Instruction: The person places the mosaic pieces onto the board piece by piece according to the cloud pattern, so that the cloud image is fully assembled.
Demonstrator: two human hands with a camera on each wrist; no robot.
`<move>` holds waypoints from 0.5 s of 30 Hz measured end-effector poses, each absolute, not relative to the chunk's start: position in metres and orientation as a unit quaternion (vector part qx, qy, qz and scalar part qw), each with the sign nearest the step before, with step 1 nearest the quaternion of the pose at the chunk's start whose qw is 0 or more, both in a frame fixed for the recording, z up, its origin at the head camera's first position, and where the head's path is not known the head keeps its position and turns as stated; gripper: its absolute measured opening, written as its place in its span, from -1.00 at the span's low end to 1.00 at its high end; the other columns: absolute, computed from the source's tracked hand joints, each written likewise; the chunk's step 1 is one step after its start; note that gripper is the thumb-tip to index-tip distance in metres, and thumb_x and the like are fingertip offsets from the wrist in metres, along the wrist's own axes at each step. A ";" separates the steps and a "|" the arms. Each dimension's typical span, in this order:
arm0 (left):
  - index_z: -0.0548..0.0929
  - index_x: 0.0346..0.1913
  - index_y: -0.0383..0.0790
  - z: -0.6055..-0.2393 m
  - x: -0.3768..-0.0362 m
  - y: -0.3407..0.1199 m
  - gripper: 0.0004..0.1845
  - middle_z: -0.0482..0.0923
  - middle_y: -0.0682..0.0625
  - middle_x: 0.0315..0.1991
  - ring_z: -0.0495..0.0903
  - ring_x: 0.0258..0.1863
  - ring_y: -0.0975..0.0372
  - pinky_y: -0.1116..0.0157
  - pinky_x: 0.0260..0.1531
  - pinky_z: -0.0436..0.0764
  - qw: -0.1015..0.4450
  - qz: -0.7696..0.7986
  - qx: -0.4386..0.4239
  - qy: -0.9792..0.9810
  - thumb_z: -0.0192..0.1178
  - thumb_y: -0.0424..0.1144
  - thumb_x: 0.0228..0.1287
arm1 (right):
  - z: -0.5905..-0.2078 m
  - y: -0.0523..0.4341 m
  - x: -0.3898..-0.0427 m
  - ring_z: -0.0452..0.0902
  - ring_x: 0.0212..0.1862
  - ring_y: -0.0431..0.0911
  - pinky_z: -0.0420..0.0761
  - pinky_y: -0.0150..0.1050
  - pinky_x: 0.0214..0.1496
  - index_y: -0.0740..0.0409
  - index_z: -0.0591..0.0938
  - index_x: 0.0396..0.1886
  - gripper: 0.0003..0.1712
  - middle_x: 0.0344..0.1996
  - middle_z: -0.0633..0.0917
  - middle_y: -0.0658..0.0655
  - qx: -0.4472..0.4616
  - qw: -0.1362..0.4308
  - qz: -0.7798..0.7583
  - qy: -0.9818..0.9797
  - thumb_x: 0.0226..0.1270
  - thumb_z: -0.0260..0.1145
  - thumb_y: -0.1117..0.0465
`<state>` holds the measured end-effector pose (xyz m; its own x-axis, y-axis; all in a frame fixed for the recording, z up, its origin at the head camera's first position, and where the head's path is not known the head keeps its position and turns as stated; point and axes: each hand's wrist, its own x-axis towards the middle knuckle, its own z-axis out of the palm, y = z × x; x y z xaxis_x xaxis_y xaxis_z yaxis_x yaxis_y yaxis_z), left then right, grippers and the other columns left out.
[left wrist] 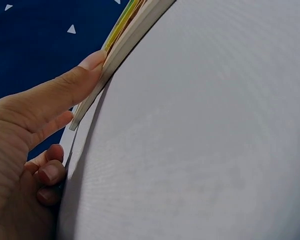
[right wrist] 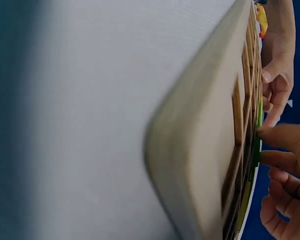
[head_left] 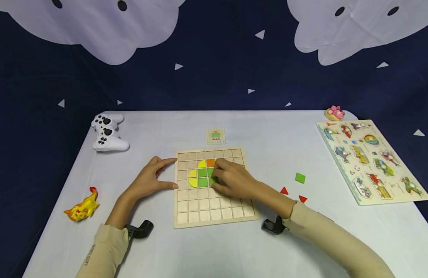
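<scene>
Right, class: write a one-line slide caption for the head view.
Left hand steadies the wooden grid board while the right hand fits a green tile.

Bare desk (head_left: 214,247) lies open at 6 o'clock of the grid board (head_left: 214,208), and a wide open lane runs at 12 o'clock beyond the small pattern card (head_left: 215,136). At 9 o'clock the left hand (head_left: 151,179) presses the board's edge and blocks that side; further out stand the white controller (head_left: 107,133) and yellow toy (head_left: 82,206). At 3 o'clock the right hand (head_left: 232,179) covers the board's middle, with the green square (head_left: 300,178), two red triangles (head_left: 284,190) and the picture puzzle (head_left: 371,160) narrowing passage there.
</scene>
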<state>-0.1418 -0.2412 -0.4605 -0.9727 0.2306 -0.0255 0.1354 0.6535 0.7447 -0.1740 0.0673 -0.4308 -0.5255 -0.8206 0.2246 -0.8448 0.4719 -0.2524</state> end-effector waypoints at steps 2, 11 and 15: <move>0.49 0.37 -0.12 -0.460 -0.142 -0.241 -0.05 0.22 -0.04 -0.30 0.23 -0.32 0.18 0.26 -0.30 0.27 0.059 0.401 0.099 0.909 0.63 0.00 -0.19 | -0.433 0.066 -0.173 0.40 -0.28 -0.19 0.50 -0.36 -0.28 0.15 0.74 -0.29 -0.82 -0.28 0.53 0.02 0.475 0.031 0.187 -0.859 0.24 0.45 0.12; 0.48 0.38 -0.12 -0.460 -0.142 -0.242 -0.04 0.22 -0.04 -0.30 0.23 -0.33 0.17 0.26 -0.32 0.27 0.063 0.402 0.097 0.908 0.63 -0.02 -0.19 | -0.432 0.061 -0.169 0.42 -0.26 -0.18 0.49 -0.38 -0.30 0.13 0.73 -0.31 -0.84 -0.29 0.52 0.01 0.446 0.007 0.215 -0.869 0.26 0.45 0.12; 0.48 0.38 -0.13 -0.462 -0.142 -0.242 -0.05 0.21 -0.04 -0.31 0.22 -0.33 0.17 0.27 -0.31 0.26 0.060 0.401 0.099 0.909 0.63 -0.02 -0.18 | -0.428 0.064 -0.167 0.42 -0.24 -0.18 0.51 -0.36 -0.27 0.16 0.74 -0.22 -0.73 -0.27 0.49 0.02 0.438 0.018 0.205 -0.875 0.22 0.48 0.07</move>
<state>-0.1415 -0.2416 -0.4618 -0.9732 0.2282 -0.0298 0.1317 0.6583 0.7412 -0.1667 0.0642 -0.4276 -0.6151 -0.7594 0.2119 -0.7745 0.5318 -0.3425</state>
